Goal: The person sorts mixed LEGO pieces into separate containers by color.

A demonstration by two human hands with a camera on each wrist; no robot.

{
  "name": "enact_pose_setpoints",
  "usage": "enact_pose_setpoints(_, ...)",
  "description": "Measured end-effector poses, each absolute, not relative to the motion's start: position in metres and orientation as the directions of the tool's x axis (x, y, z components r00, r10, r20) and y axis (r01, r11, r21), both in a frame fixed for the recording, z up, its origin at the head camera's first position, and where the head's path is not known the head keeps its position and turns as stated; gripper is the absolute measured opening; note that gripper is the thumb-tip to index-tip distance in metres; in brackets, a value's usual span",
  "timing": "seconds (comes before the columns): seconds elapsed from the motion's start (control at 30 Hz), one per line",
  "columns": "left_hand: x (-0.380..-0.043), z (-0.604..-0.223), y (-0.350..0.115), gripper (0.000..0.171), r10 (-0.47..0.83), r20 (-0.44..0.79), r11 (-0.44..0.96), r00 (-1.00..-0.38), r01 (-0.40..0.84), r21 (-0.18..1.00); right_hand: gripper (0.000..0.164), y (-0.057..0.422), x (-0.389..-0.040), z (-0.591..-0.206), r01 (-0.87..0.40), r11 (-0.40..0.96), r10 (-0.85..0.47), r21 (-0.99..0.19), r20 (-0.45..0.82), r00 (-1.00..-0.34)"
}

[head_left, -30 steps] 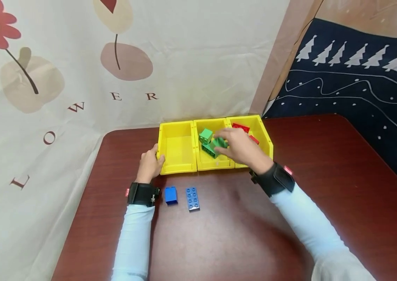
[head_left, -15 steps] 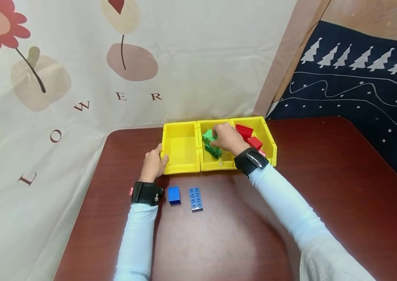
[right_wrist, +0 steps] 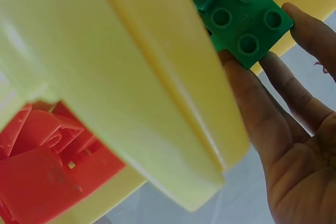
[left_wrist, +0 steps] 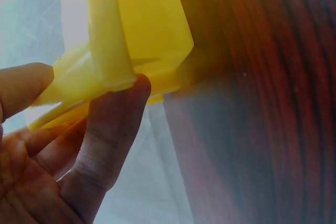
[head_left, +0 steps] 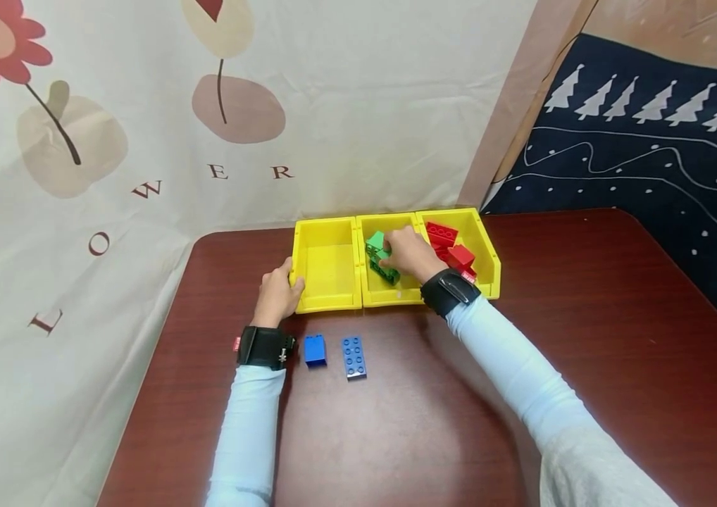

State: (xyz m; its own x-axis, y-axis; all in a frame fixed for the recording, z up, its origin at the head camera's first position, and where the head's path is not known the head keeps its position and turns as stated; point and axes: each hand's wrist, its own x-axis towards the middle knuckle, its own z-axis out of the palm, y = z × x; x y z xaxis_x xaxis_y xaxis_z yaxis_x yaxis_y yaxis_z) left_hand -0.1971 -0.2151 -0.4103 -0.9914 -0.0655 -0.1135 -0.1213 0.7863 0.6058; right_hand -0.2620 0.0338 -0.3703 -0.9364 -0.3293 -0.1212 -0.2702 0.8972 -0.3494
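Three yellow bins stand joined in a row. My left hand [head_left: 276, 296] grips the side rim of the left bin [head_left: 325, 271]; in the left wrist view the bin's wall [left_wrist: 107, 35] lies between thumb and fingers. Over the middle bin [head_left: 406, 296], my right hand [head_left: 410, 253] reaches down among several green bricks [head_left: 385, 273]. The right wrist view has a studded green toy brick [right_wrist: 247, 22] pinched between that hand's thumb and fingertips. Part of this brick is hidden behind a bin wall.
Several red bricks [head_left: 442, 234] lie in the right bin [head_left: 488, 271]. In front of the bins, two blue bricks rest on the brown table [head_left: 396, 436]: a shorter one [head_left: 315, 351] and a longer studded one [head_left: 354, 358]. A printed cloth [head_left: 365, 105] hangs behind.
My right hand has moved left and down to the green bricks, its fingers closing in on one. The red bricks show more now. My left hand has kept its grip on the bin.
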Motion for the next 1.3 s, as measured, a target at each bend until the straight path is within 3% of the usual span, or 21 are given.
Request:
enact_pose_setpoints(0.17, -0.197, -0.412, -0.214, 0.058, -0.070, -0.111, 0.787, -0.991, -0.123, 0.605, 0.029, 0.037, -0.256, -0.370, -0.284, 0.887, -0.332, -0.364, -0.075, -0.940)
enact_pose_setpoints(0.43, -0.198, -0.413, -0.214, 0.058, -0.061, -0.096, 0.788, -0.994, -0.107, 0.606, 0.032, 0.047, -0.217, -0.356, -0.380, 0.834, -0.355, -0.400, 0.139, -0.925)
enact_pose_setpoints(0.53, -0.198, -0.412, -0.216, 0.057, -0.067, -0.095, 0.788, -0.993, -0.111, 0.606, 0.031, 0.047, -0.194, -0.352, -0.472, 0.785, -0.403, -0.402, 0.248, -0.881)
enact_pose_setpoints(0.7, -0.197, -0.412, -0.219, 0.057, -0.081, -0.107, 0.786, -0.991, -0.129, 0.605, 0.030, 0.036, -0.155, -0.363, -0.654, 0.666, -0.524, -0.358, 0.399, -0.752)
enact_pose_setpoints(0.9, -0.197, -0.414, -0.220, 0.056, -0.077, -0.088, 0.786, -0.993, -0.114, 0.608, 0.037, 0.019, -0.120, -0.390, -0.735, 0.607, -0.660, -0.301, 0.323, -0.678)
enact_pose_setpoints(1.17, -0.198, -0.416, -0.216, 0.053, -0.063, -0.060, 0.789, -0.996, -0.087, 0.608, 0.037, 0.011, -0.104, -0.422, -0.749, 0.615, -0.739, -0.245, 0.152, -0.656)
enact_pose_setpoints(1.3, -0.199, -0.414, -0.215, 0.055, -0.061, -0.067, 0.788, -0.996, -0.089, 0.609, 0.034, 0.011, -0.104, -0.428, -0.758, 0.624, -0.749, -0.188, 0.130, -0.649)
